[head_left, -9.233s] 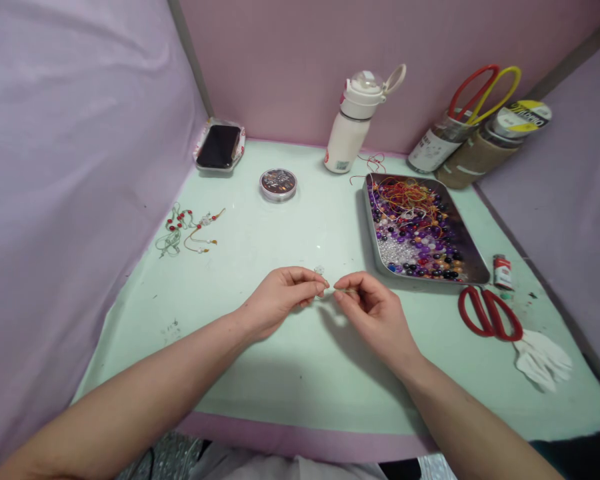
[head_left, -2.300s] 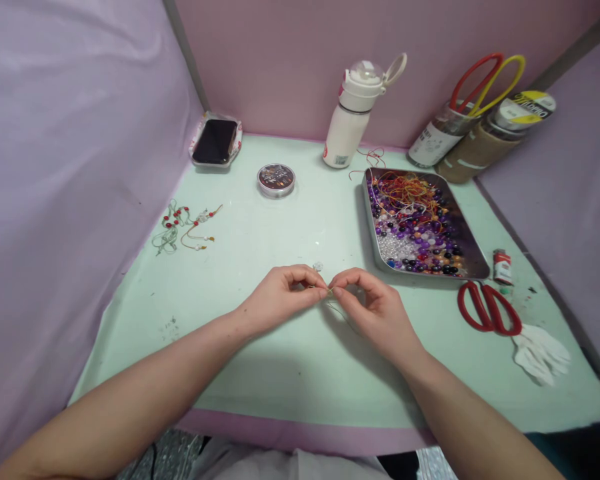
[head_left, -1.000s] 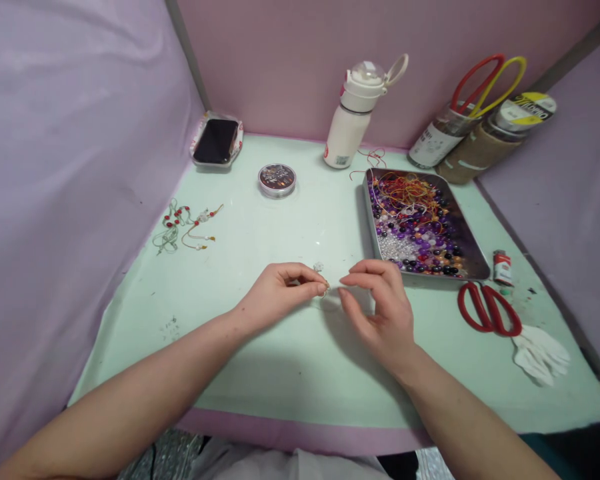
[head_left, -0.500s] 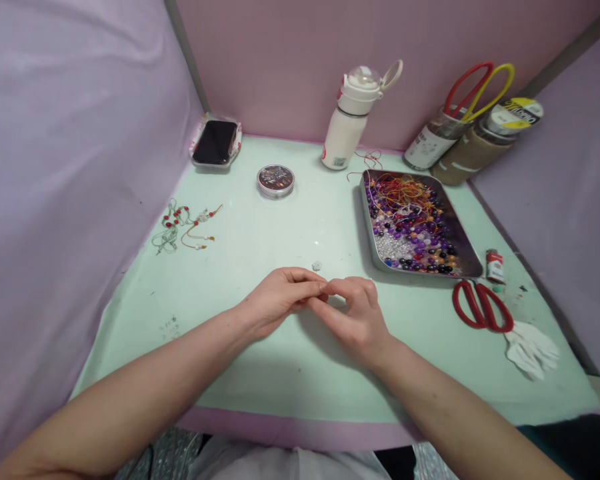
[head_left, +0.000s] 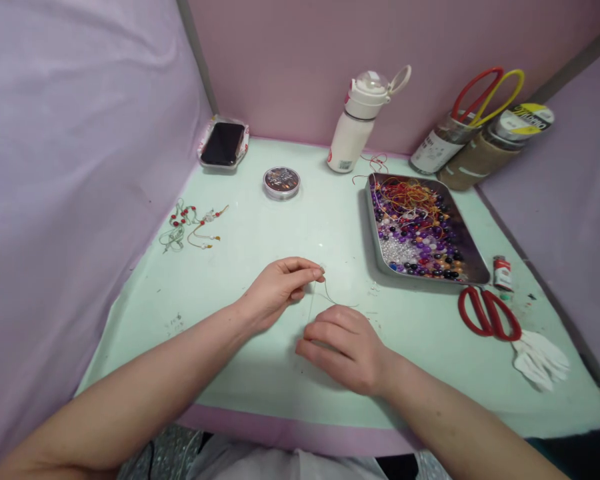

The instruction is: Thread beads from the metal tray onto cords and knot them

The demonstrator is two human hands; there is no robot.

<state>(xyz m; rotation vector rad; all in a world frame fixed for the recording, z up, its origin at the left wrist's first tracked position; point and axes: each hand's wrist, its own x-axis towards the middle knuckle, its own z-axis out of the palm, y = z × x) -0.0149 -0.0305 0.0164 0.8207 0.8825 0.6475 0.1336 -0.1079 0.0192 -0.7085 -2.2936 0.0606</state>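
Observation:
My left hand (head_left: 285,290) pinches a thin cord (head_left: 330,297) between thumb and forefinger, above the middle of the table. One end of the cord curves down to the right, past the knuckles of my right hand (head_left: 345,348). Another faint strand runs from the left fingertips toward the closed right fingers, which appear to grip it. My right hand is palm down, lower and nearer to me. What lies inside the left fingertips is too small to make out. The small clear flower-shaped bead is mostly hidden behind them.
A metal tray (head_left: 481,272) of beads and tangled cords stands right. Beside it lie red-handled scissors (head_left: 491,320), a lighter (head_left: 503,273) and a white glove (head_left: 540,360). A beaded string (head_left: 195,223), round case (head_left: 281,181), phone (head_left: 223,143) and bottle (head_left: 353,137) lie farther off.
My hands were together at the fingertips. The right hand has drawn down toward me, and the cord now shows between them. The view has shifted slightly.

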